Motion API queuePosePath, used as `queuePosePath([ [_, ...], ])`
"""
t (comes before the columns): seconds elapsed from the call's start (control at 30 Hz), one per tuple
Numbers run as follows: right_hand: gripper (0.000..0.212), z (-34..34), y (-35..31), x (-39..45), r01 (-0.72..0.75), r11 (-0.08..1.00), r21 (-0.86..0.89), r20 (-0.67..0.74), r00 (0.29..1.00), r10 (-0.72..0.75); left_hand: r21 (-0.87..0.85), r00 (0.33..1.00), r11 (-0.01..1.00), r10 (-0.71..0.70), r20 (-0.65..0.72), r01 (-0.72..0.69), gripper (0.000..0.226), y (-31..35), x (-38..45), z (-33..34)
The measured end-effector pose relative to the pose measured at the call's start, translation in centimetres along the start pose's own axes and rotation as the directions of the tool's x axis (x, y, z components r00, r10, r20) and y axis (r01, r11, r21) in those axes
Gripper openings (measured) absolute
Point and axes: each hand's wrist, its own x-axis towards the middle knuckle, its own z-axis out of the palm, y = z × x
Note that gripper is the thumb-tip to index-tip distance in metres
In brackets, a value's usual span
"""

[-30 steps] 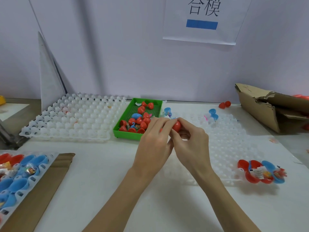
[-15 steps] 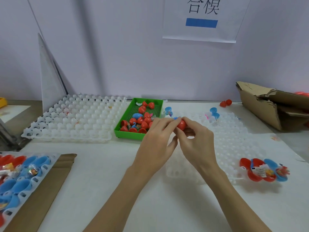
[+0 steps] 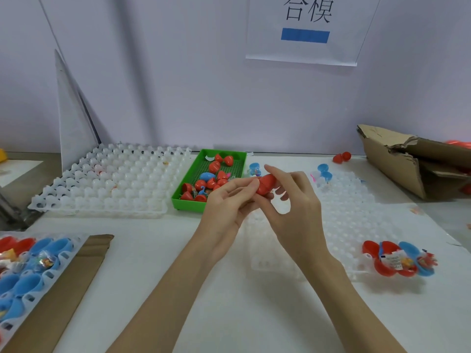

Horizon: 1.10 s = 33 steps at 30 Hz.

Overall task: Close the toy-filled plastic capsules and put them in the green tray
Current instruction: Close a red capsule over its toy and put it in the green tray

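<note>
Two bare forearms reach in from the near edge of a white worktop (image 3: 158, 263) and meet over its middle. The left hand (image 3: 226, 207) and the right hand (image 3: 295, 210) together pinch one red capsule (image 3: 266, 184), a smooth egg-shaped plastic shell with a seam round its middle; left fingertips press one end, and the right thumb and fingers curl round the other. The capsule is held in the air just right of the green tray.

At the near left edge lies one white moulded tray (image 3: 30, 273) holding open blue and red capsule halves, some with wrapped toys inside; it rests on a flat brown cardboard sheet (image 3: 68, 286). Under the hands lies a translucent white dimpled tray (image 3: 356, 220). On its near right corner sit open red and blue capsule halves (image 3: 397, 258) with toy packets, whose print is too small to read.

Farther back, the green tray (image 3: 188, 200), a rectangular plastic basket with a perforated floor, holds a loose pile of closed red capsules and at least one blue one; the exact count cannot be told. To its left is a second white dimpled tray (image 3: 112, 179). A torn brown cardboard box (image 3: 397, 164) stands at the far right corner. On the wall hangs one white paper sign (image 3: 305, 31) reading "合模" above a blue bar.
</note>
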Motion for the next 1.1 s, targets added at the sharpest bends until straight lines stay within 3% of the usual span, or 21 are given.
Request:
queuePosePath([
  [0.27, 0.057, 0.45, -0.26, -0.05, 0.037, 0.995, 0.090, 0.029, 0.999, -0.040, -0.064, 0.998, 0.997, -0.047, 0.047, 0.049, 0.042, 0.44, 0.04, -0.34],
  [0.57, 0.049, 0.50, -0.32, -0.17, 0.050, 0.987, 0.155, 0.099, 0.993, -0.066, -0.214, 0.961, 0.939, -0.250, 0.118, 0.271, 0.034, 0.99, 0.22, -0.79],
  [0.73, 0.036, 0.50, -0.74, -0.27, 0.001, 0.981, 0.196, 0.107, 0.994, -0.022, -0.347, 0.940, 0.873, -0.324, 0.110, 0.342, 0.071, 0.88, -0.03, -0.59],
  [0.97, 0.027, 0.24, -1.06, -0.17, 0.006, 0.984, 0.178, 0.113, 0.993, -0.026, -0.368, 0.928, 0.853, -0.356, 0.112, 0.371, 0.054, 0.95, -0.13, -0.45],
  [1.1, 0.027, 0.03, -0.72, -0.07, -0.016, 0.972, 0.233, 0.139, 0.990, -0.017, -0.297, 0.938, 0.890, -0.340, 0.071, 0.346, 0.073, 0.93, -0.32, 0.02],
])
